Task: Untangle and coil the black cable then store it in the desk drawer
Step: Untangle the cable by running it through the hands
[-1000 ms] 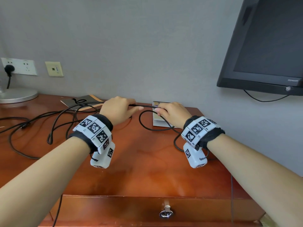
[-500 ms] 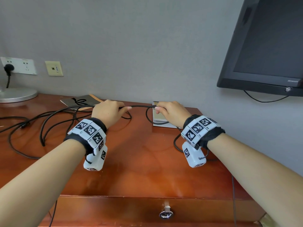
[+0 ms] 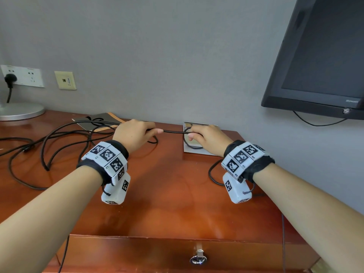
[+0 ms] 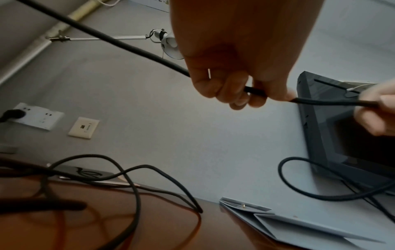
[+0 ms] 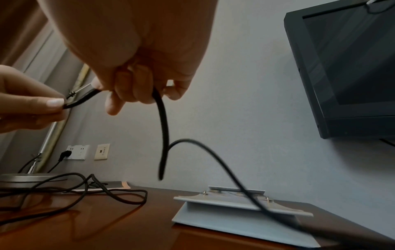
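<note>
The black cable (image 3: 173, 131) runs taut between my two hands above the back of the desk. My left hand (image 3: 141, 133) grips it in curled fingers; behind that hand the cable sprawls in tangled loops (image 3: 59, 138) over the desk's left side. My right hand (image 3: 204, 135) pinches it too, and a small loop hangs below onto the grey plate. In the left wrist view the left hand (image 4: 241, 84) is closed round the cable (image 4: 128, 45). From the right hand (image 5: 138, 81) in the right wrist view, the cable (image 5: 163, 135) droops down. The drawer (image 3: 137, 253) with its ring handle (image 3: 198, 258) is closed.
A grey metal plate (image 3: 187, 151) lies at the desk's back under my right hand. A black monitor (image 3: 319, 62) hangs on the wall at right. At back left are a lamp base (image 3: 19, 111), wall sockets (image 3: 23, 75) and a dark folder (image 3: 98, 123).
The loop hanging under my right hand has shrunk. My left hand shifted a little left, then back, and the slack loops on the left slid leftwards.
</note>
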{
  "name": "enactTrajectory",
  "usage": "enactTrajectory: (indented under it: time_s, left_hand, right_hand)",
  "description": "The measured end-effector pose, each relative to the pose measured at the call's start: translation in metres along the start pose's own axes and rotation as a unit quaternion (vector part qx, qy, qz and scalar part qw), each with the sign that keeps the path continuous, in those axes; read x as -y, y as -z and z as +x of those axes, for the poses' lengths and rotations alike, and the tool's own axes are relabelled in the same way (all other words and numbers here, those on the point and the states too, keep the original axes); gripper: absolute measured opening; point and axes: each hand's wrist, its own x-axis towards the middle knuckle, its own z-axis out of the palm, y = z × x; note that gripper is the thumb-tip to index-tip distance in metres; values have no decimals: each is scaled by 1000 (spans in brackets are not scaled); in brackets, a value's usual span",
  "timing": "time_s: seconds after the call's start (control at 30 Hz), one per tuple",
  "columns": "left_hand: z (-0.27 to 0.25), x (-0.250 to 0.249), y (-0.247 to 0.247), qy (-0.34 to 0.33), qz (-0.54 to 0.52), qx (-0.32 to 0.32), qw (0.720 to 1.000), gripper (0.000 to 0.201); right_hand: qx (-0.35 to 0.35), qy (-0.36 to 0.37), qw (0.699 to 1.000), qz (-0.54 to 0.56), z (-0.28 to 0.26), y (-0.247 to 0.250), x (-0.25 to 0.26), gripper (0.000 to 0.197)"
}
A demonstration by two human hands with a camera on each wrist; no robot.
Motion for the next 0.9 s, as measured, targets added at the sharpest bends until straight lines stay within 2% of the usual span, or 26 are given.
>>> enactTrajectory:
  time_s: [0.23, 0.33, 0.4, 0.5, 0.67, 0.9]
  left_hand:
    - [-6, 25, 13, 71, 13, 26, 997, 39]
    - [-7, 20, 12, 81, 13, 46, 996, 45]
    - [-5, 8, 10, 73, -2, 71, 995, 47]
    - [0, -13, 6, 17, -37, 120, 992, 37]
    - [5, -17, 4, -24, -33, 88, 995, 37]
    - [-3, 13, 16, 48, -20, 79, 995, 41]
  right_hand:
    - [20, -3, 999, -26, 4, -8, -2, 29]
    - [-2, -8, 1000, -14, 5, -6, 2, 29]
    - [-9, -17, 1000, -8, 7, -5, 6, 29]
    - [-1, -5, 999, -33, 10, -6, 13, 29]
    - [15, 1, 1000, -27, 9, -4, 14, 29]
    - [20, 4, 999, -44, 9, -6, -6, 33]
